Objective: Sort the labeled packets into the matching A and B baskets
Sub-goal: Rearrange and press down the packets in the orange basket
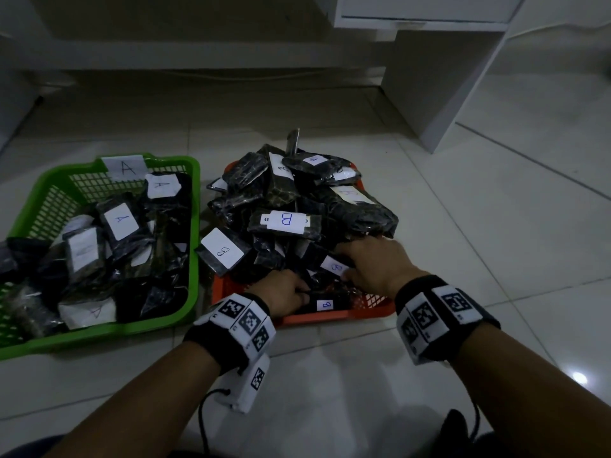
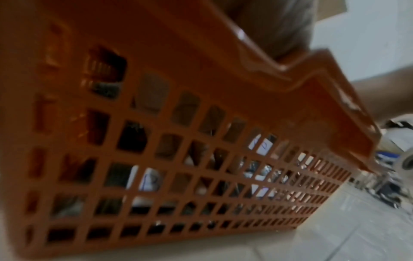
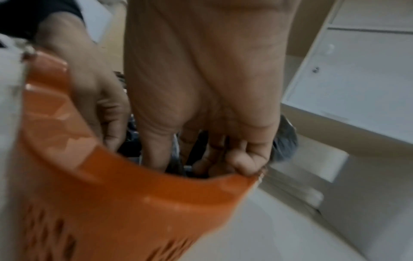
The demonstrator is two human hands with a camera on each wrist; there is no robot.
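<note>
While both hands' grip unclear, orange basket (image 1: 330,317) heaped with B packets (image 1: 284,219), green basket (image 1: 109,328) A packets (image 1: 120,221).

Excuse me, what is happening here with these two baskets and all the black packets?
A person is sorting black packets by label. The green basket, tagged A, holds packets marked A. The orange basket is heaped with packets marked B, piled above its rim. Both hands are in the near end of the orange basket: the left hand and the right hand reach among the packets. Whether either has a grip on one cannot be seen.
</note>
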